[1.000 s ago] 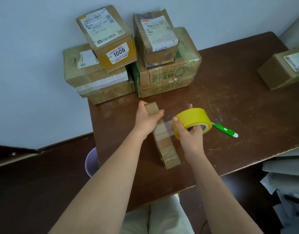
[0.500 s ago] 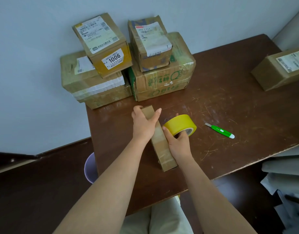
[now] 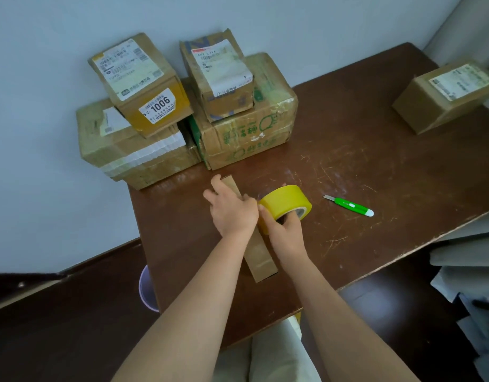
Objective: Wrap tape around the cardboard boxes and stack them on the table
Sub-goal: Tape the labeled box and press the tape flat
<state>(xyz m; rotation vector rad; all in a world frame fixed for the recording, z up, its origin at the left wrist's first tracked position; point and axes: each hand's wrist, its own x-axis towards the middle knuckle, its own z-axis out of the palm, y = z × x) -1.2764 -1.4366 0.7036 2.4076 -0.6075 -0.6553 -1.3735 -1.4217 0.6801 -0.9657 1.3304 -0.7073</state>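
A long, narrow cardboard box (image 3: 261, 257) lies on the brown desk (image 3: 375, 166). The left hand (image 3: 232, 209) grips its middle, fingers curled over the top. The right hand (image 3: 286, 232) holds the yellow tape roll (image 3: 286, 205) against the box's right side. Four boxes (image 3: 182, 106) are stacked at the wall.

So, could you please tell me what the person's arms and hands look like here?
Both forearms are bare, with no sleeves in view. The left hand and right hand wear no gloves, and no rings, watch or bracelets are visible.
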